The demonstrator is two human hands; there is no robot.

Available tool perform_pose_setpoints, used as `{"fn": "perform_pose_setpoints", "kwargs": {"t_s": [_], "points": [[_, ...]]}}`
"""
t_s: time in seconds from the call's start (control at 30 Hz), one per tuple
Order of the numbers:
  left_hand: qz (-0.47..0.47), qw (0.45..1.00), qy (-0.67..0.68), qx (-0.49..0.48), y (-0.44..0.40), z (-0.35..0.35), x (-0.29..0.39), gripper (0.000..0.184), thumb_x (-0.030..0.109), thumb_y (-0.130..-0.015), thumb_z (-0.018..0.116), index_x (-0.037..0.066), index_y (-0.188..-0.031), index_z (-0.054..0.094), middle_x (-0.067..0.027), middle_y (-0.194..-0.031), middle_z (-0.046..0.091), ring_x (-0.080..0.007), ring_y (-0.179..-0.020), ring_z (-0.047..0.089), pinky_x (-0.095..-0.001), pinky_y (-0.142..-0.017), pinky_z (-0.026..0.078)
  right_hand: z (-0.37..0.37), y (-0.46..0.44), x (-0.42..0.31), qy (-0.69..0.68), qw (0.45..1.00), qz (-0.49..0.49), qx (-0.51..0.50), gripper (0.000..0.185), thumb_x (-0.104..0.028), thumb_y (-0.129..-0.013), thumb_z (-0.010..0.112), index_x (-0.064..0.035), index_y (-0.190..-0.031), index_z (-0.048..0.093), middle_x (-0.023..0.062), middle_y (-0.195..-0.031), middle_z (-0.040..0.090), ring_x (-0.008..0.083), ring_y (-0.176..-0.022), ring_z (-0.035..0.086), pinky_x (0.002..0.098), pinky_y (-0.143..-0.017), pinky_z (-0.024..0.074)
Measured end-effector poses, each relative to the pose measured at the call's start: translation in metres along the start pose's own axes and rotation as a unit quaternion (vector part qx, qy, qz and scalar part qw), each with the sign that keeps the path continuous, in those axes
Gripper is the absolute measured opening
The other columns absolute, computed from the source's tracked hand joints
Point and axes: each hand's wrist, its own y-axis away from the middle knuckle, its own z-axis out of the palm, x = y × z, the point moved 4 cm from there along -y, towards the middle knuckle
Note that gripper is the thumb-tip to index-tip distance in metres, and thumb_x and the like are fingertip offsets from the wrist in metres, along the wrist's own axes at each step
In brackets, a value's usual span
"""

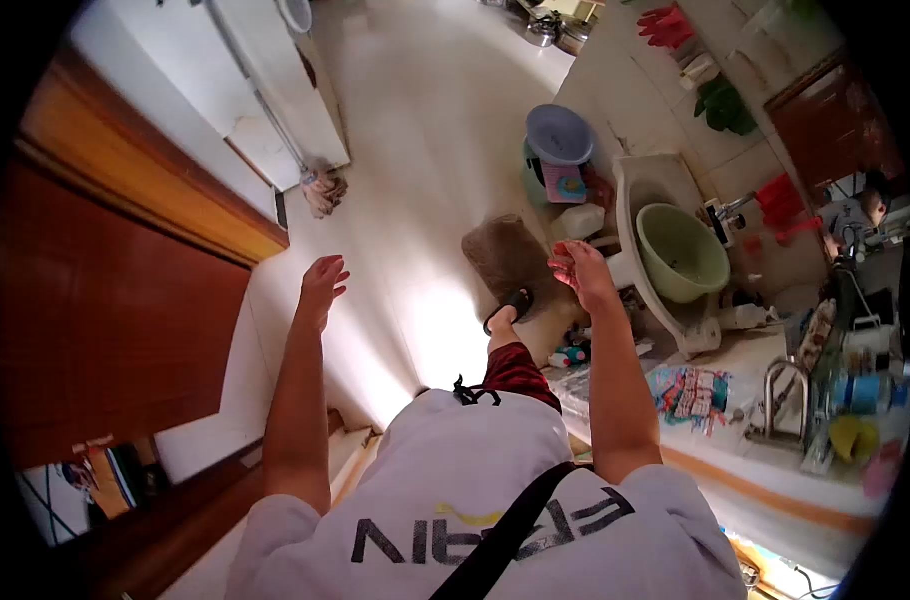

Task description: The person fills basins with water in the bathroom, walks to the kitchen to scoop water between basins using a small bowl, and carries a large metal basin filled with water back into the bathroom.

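Both arms reach forward over the floor, one on each side of my body. My left hand [323, 283] hangs over the pale tiles with loosely bent fingers apart and holds nothing. Beyond it lies a mop head [322, 192]. Nearer the sink, my right hand [580, 268] is also raised, its fingers curved and spread, with nothing visible in it. A brown floor mat [503, 257] lies beside it. To its right, a green basin [683, 253] sits in the white washbasin [628, 205].
A blue basin [561, 134] is stacked on other tubs near the wall. Red gloves [665, 27] hang above. A wooden door [115, 310] stands at left. A metal faucet [783, 400] and bottles crowd the right counter. Pots [542, 30] lie far ahead.
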Motion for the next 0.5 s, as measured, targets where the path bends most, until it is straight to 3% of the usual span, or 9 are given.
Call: {"fn": "perform_pose_setpoints", "kwargs": {"t_s": [0.13, 0.3, 0.5], "points": [[-0.016, 0.999, 0.021, 0.038, -0.062, 0.011, 0.027, 0.040, 0.030, -0.094, 0.058, 0.005, -0.124, 0.052, -0.0066, -0.118, 0.057, -0.0213, -0.105, 0.060, -0.0366, -0.087, 0.047, 0.001, -0.083, -0.039, -0.054, 0.998, -0.014, 0.035, 0.024, -0.028, -0.096, 0.053, -0.0076, -0.106, 0.059, 0.0027, -0.097, 0.063, 0.0143, -0.080, 0.064, 0.0302, -0.071, 0.0499], [-0.130, 0.984, 0.059, 0.109, -0.110, 0.022, 0.029, 0.039, 0.029, -0.095, 0.057, 0.004, -0.124, 0.051, -0.0075, -0.117, 0.057, -0.0207, -0.105, 0.060, -0.0340, -0.084, 0.048, -0.008, -0.208, -0.078, -0.082, 0.997, 0.013, -0.002, 0.023, -0.028, -0.097, 0.052, -0.0082, -0.104, 0.059, 0.0030, -0.096, 0.064, 0.0147, -0.080, 0.064, 0.0300, -0.071, 0.0496], [-0.150, 0.978, 0.043, 0.136, -0.150, 0.028, 0.063, 0.036, 0.028, -0.095, 0.057, 0.006, -0.123, 0.051, -0.0081, -0.116, 0.057, -0.0210, -0.103, 0.061, -0.0328, -0.081, 0.050, -0.030, -0.273, -0.112, -0.064, 0.997, 0.035, 0.034, 0.029, -0.034, -0.099, 0.048, -0.0078, -0.102, 0.060, 0.0046, -0.095, 0.065, 0.0173, -0.085, 0.064, 0.0321, -0.073, 0.0491]]}}
